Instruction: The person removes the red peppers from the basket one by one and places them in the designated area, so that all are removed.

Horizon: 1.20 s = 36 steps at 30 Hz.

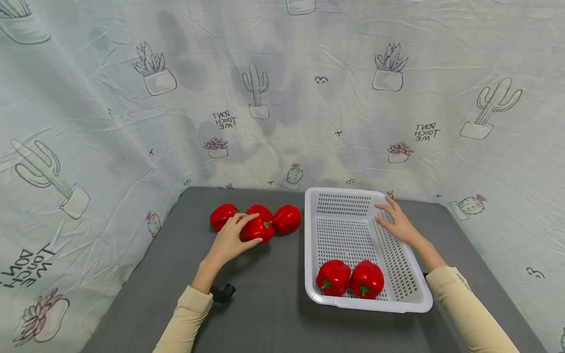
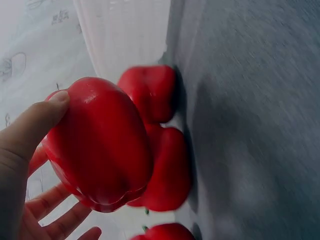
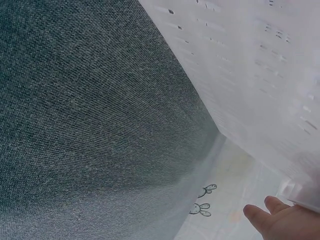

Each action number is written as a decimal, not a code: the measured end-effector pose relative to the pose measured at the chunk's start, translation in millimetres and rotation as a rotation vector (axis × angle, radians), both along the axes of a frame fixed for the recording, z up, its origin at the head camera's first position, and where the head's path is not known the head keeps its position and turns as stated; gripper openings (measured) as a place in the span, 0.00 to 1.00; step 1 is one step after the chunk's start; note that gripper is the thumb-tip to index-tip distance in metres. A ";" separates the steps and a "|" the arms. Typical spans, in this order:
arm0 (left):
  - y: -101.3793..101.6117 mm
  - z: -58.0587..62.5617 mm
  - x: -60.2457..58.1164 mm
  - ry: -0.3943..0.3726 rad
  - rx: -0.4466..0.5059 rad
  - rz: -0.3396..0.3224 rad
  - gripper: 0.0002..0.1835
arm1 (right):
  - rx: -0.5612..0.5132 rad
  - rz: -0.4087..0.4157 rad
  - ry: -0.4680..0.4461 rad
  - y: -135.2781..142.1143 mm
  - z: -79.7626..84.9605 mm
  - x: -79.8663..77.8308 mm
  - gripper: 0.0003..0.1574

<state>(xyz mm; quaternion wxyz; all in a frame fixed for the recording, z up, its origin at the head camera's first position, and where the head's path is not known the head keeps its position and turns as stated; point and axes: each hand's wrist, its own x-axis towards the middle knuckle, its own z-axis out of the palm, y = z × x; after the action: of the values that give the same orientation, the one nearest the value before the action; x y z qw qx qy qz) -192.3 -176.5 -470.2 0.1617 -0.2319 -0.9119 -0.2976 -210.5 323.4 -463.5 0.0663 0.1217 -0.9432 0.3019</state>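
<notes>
My left hand [image 1: 228,241] grips a red bell pepper [image 1: 257,231], thumb on one side and fingers on the other. In the left wrist view this pepper [image 2: 100,145] appears raised off the table. Close behind it lie three more red bell peppers: one at left [image 1: 222,216], a partly hidden one in the middle [image 1: 261,211] and one at right [image 1: 287,219]. My right hand [image 1: 400,224] is at the far right side of the white plastic basket [image 1: 310,240], fingers spread loosely over its rim. Two red peppers, one left [image 1: 334,277] and one right [image 1: 367,280], sit at the basket's near end.
A grey cloth covers the table [image 1: 273,299]. Behind it hangs a pale curtain [image 1: 300,122] with cactus prints, which also runs down both sides. A black strap [image 1: 222,293] shows at my left wrist.
</notes>
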 end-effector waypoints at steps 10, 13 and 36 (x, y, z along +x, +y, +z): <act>-27.5 -11.7 3.1 -0.041 -0.051 0.072 0.34 | 0.008 -0.005 0.002 -0.3 0.9 -0.4 0.32; -34.0 -13.7 3.7 -0.048 -0.058 0.082 0.33 | 0.004 -0.004 0.002 -0.7 1.6 -0.9 0.32; -63.3 -19.0 4.0 -0.061 -0.107 0.152 0.35 | 0.005 -0.002 -0.005 -0.6 1.2 -1.0 0.32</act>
<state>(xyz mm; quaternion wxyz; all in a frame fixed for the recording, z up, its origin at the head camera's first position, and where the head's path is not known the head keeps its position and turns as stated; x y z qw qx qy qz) -188.2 -239.8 -489.2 0.1431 -0.1611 -0.9459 -0.2424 -211.5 322.8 -462.3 0.0640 0.1203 -0.9443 0.2996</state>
